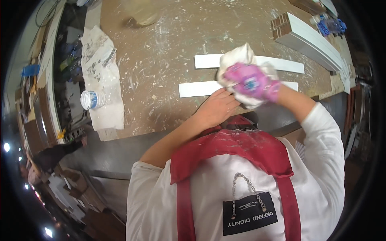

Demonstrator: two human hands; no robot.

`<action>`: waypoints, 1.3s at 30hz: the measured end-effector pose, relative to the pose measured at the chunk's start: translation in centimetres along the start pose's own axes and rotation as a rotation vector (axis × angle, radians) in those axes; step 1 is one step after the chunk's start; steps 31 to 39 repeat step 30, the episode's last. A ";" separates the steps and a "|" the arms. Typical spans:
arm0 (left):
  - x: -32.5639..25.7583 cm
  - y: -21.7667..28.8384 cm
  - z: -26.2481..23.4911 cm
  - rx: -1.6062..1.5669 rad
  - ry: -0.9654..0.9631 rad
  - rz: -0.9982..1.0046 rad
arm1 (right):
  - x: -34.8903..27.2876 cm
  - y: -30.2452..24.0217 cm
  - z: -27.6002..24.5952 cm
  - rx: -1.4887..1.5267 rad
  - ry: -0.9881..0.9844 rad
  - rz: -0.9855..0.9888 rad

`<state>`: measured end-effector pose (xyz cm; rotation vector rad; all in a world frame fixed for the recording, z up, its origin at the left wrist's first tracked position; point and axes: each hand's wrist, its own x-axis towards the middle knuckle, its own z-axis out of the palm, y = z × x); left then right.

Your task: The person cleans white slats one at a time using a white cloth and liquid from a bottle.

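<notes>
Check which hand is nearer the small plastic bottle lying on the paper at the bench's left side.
Left. The left hand is bare, on the near white strip, closer to the bottle. The right hand, in a pink glove gripping a white rag, is farther right.

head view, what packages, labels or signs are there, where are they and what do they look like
Plastic bottle: lies on a white sheet at the left of the bench, clear with a blue and white label.
Blue packet: top right corner of the bench, small and crumpled.
Black patch: on the white shirt at the bottom, rectangular with white print.
</notes>
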<state>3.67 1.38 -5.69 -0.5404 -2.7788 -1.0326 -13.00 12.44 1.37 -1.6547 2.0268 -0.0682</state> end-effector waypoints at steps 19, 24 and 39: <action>-1.1 -0.3 2.1 -0.467 0.126 -0.323 | 16.7 -11.0 4.3 -0.014 0.093 -0.276; -1.2 0.1 1.0 0.038 0.187 -0.032 | 13.9 -7.6 1.2 1.150 -0.082 -0.105; -1.5 0.2 1.6 0.022 -0.011 -0.154 | 13.6 -10.4 0.7 -0.079 -0.177 -0.108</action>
